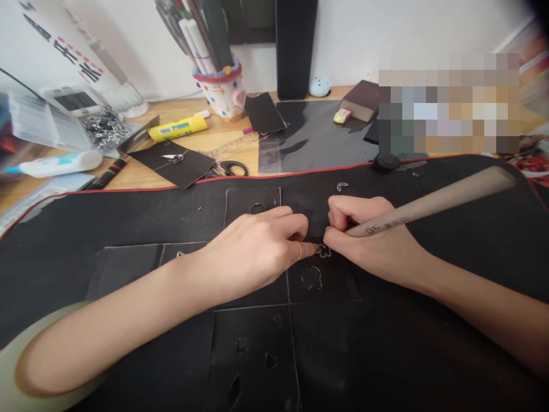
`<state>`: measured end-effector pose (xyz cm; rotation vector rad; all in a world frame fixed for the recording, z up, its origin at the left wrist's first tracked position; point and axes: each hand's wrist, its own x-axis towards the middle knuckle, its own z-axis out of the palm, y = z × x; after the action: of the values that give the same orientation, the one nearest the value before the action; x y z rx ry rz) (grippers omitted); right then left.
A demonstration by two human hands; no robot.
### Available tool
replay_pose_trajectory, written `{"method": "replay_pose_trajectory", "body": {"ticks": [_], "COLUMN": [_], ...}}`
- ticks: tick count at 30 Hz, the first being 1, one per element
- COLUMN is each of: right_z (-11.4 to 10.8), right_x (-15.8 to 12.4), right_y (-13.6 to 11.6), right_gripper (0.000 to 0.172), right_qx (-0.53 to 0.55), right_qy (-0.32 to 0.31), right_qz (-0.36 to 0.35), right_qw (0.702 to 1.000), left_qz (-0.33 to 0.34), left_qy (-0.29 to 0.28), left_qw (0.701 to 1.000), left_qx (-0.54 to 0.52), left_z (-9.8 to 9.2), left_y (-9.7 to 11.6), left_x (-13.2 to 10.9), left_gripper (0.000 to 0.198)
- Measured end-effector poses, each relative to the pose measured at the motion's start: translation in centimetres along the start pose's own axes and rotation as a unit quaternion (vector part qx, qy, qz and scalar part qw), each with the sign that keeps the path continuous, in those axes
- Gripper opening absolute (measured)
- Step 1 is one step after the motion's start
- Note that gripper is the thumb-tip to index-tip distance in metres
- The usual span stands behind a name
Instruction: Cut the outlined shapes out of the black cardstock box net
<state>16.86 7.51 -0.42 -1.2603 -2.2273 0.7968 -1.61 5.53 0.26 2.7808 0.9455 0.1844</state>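
A black cross-shaped sheet (253, 337) with pale edges and crease lines lies on a black mat. Several small shapes are cut or outlined in it, among them a diamond, a triangle and a flower-like outline (311, 278). My left hand (268, 246) reaches across the sheet; its ringed finger stretches out and presses beside a small wavy-edged shape (325, 250), while other fingers curl. My right hand (364, 234) is closed around a long, pale grey pen-like tool (429, 203) with printed characters, tilted up to the right. Its working tip is hidden by my fingers.
Behind the red-edged mat (51, 229) are scissors (231, 167), a yellow glue tube (177, 129), black paper pieces (171, 163), a decorated pen cup (221, 91), an eraser (342, 116) and a clear plastic sheet (309, 137). Tiny scraps (342, 186) lie on the mat.
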Motion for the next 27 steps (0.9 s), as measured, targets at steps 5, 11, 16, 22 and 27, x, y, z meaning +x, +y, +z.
{"method": "replay_pose_trajectory", "body": {"ticks": [5, 11, 16, 22, 27], "right_z": [0.4, 0.9, 0.9, 1.0, 1.0], "right_x": [-0.1, -0.6, -1.2, -1.5, -1.4], "right_y": [-0.6, -1.0, -1.2, -1.4, -1.4], "right_gripper": [0.030, 0.031, 0.032, 0.032, 0.032], "right_qx": [0.011, -0.012, -0.020, -0.020, -0.015], "right_qy": [0.030, 0.067, 0.082, 0.094, 0.096], "right_qz": [0.044, 0.060, 0.082, 0.081, 0.079], "right_qw": [0.999, 0.996, 0.993, 0.992, 0.992], "left_qz": [0.008, -0.001, 0.006, 0.004, 0.001], "left_qy": [0.002, 0.022, 0.020, 0.010, 0.008], "left_qw": [1.000, 1.000, 1.000, 1.000, 1.000], "left_qx": [0.003, 0.002, 0.006, 0.013, 0.019], "left_z": [0.0, 0.1, 0.2, 0.1, 0.0], "left_y": [0.0, 0.0, 0.1, 0.4, 0.5], "left_x": [0.0, 0.0, -0.1, -0.1, -0.1], "left_gripper": [0.021, 0.023, 0.021, 0.020, 0.021]}}
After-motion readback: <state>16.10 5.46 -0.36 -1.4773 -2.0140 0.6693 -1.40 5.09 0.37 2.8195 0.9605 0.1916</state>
